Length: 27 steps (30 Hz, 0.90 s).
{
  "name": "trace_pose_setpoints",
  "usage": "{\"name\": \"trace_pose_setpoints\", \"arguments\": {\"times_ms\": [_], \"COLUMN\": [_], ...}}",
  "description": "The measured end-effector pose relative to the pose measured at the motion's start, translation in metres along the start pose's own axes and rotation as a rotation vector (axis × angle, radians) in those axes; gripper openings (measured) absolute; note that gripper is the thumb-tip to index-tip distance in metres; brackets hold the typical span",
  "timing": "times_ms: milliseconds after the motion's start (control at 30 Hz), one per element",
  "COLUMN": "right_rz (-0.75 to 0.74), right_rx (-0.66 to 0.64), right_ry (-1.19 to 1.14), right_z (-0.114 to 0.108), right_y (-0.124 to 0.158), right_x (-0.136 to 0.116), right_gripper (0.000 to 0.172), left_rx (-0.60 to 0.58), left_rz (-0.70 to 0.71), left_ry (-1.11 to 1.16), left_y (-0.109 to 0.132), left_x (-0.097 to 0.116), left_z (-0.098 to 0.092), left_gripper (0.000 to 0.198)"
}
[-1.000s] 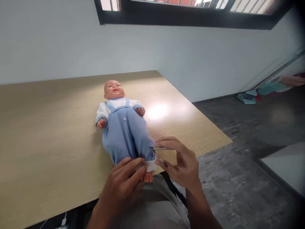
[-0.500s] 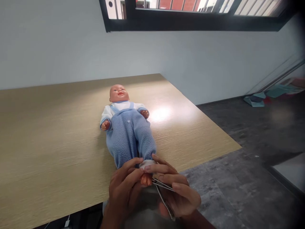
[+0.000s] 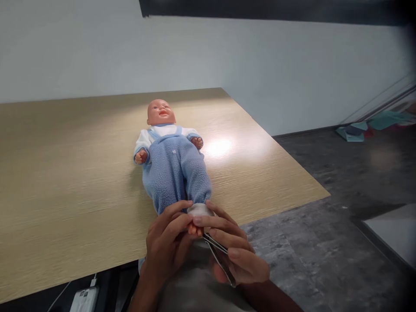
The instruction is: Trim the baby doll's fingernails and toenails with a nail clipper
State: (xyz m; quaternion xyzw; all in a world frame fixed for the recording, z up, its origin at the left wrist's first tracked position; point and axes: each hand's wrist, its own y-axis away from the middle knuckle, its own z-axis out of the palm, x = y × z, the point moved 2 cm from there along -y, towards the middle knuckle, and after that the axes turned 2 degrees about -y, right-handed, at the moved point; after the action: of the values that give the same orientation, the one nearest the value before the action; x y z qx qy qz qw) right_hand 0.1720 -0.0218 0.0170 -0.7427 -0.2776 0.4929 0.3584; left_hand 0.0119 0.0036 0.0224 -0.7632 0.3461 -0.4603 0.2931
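A baby doll (image 3: 172, 164) in a blue fleece romper and white top lies face up on the wooden table (image 3: 65, 173), feet toward me at the near edge. My left hand (image 3: 167, 245) is closed around the doll's foot (image 3: 195, 229), fingers pinching it from the left. My right hand (image 3: 232, 251) grips a metal nail clipper (image 3: 217, 253), its jaws set against the toes of that foot. Both hands meet at the foot, just past the table's edge.
A dark grey stone floor (image 3: 325, 173) lies right of the table. Coloured cloth items (image 3: 360, 128) sit on the floor by the far wall. A white charger block (image 3: 82, 299) shows below the table edge at bottom left. A dark window frame (image 3: 260, 8) runs along the top.
My right hand came down from above the doll's leg and brought the nail clipper to the toes. My left hand kept hold of the foot. The view tilted slightly downward.
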Motion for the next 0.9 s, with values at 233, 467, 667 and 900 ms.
{"name": "trace_pose_setpoints", "arguments": {"times_ms": [233,467,667,900], "right_rz": [-0.088,-0.062,-0.022,0.033], "right_rx": [0.015,0.007,0.039,0.039], "right_ry": [-0.054,-0.034,-0.034,-0.031], "right_z": [-0.009,-0.010,-0.008,0.000], "right_y": [-0.012,-0.014,-0.014,0.010], "right_x": [-0.018,-0.028,-0.032,-0.019], "right_gripper": [0.046,0.043,0.035,0.049], "left_rx": [0.009,0.001,0.005,0.005], "left_rz": [0.014,-0.004,0.011,0.010], "left_ry": [0.000,0.013,0.029,0.016], "left_y": [-0.002,-0.001,-0.002,-0.002], "left_x": [0.000,-0.001,0.000,0.000], "left_z": [0.003,0.004,0.004,0.004], "left_gripper": [0.011,0.012,0.014,0.013]}}
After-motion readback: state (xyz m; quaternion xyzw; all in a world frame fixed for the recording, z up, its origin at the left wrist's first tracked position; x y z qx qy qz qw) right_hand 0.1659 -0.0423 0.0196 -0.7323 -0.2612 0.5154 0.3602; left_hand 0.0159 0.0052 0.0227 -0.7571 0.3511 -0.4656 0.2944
